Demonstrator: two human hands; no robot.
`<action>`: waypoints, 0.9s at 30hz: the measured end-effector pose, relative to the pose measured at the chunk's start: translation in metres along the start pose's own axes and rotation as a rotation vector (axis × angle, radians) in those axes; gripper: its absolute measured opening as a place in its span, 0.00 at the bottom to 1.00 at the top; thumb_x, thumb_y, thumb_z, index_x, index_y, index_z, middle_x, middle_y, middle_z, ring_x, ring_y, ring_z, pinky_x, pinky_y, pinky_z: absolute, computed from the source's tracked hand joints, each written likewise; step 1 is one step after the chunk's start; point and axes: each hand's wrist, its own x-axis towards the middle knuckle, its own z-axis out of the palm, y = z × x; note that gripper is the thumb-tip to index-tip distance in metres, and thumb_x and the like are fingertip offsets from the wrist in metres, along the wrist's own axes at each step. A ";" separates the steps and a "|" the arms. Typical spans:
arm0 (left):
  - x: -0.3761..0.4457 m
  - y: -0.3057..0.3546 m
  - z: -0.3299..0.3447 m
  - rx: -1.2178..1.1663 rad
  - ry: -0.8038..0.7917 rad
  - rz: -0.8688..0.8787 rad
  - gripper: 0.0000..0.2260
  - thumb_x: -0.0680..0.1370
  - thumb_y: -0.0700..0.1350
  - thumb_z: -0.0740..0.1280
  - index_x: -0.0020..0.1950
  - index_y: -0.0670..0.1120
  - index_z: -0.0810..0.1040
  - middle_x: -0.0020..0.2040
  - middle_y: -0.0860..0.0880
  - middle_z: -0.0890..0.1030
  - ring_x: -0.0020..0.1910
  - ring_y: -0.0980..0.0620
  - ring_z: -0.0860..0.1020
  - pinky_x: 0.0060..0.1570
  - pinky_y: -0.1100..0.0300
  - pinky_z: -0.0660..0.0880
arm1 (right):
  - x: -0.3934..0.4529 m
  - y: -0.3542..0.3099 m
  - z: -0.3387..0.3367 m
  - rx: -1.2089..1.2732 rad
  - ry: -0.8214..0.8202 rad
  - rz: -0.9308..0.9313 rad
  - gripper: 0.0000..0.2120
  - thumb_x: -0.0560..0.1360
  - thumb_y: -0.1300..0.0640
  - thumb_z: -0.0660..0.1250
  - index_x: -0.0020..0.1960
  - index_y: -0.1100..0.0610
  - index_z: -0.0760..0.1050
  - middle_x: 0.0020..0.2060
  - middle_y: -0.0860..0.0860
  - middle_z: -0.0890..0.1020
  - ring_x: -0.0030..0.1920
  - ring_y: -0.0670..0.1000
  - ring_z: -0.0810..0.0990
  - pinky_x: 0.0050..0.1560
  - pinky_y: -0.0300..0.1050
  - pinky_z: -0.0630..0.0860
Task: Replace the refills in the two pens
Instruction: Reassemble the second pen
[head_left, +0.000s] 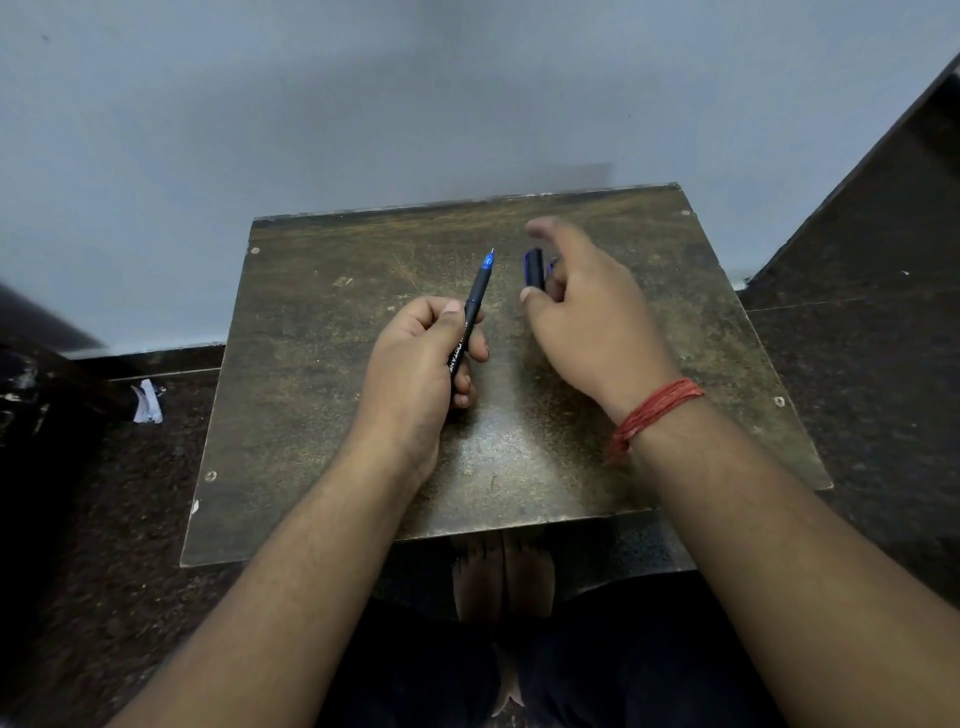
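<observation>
My left hand (423, 358) grips a black pen (475, 301) by its barrel, its blue tip pointing up and away from me, uncapped. My right hand (587, 312) hovers just to the right of it, over the wooden board, and is blurred by motion. A dark blue pen cap (534, 267) is pinched between its thumb and fingers. A bit of another blue piece shows behind the fingers; I cannot tell what it is. A red thread band (654, 415) circles the right wrist.
The worn brown wooden board (322, 389) lies on my lap, against a pale blue wall. Dark floor surrounds it, with a scrap of white paper (148, 402) at the left and a dark slanted surface (883, 208) at the right.
</observation>
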 end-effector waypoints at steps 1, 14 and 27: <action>0.000 0.000 0.000 0.009 -0.002 0.000 0.07 0.83 0.42 0.60 0.49 0.44 0.76 0.32 0.51 0.77 0.24 0.57 0.66 0.24 0.63 0.63 | 0.001 0.001 0.000 0.102 0.029 0.027 0.18 0.76 0.56 0.66 0.66 0.46 0.72 0.41 0.45 0.74 0.45 0.49 0.78 0.45 0.43 0.74; -0.005 -0.001 0.004 0.073 -0.146 -0.008 0.09 0.84 0.45 0.60 0.45 0.47 0.77 0.31 0.50 0.77 0.25 0.55 0.65 0.25 0.62 0.63 | 0.006 0.002 -0.007 0.705 0.187 0.154 0.07 0.80 0.59 0.66 0.56 0.53 0.72 0.42 0.60 0.82 0.33 0.47 0.82 0.32 0.42 0.75; -0.004 0.003 0.001 -0.159 -0.129 -0.113 0.05 0.82 0.39 0.59 0.48 0.43 0.74 0.29 0.50 0.74 0.23 0.56 0.64 0.22 0.63 0.59 | -0.003 -0.010 -0.001 0.604 -0.074 0.003 0.07 0.79 0.60 0.68 0.57 0.55 0.76 0.40 0.59 0.83 0.35 0.47 0.82 0.38 0.46 0.80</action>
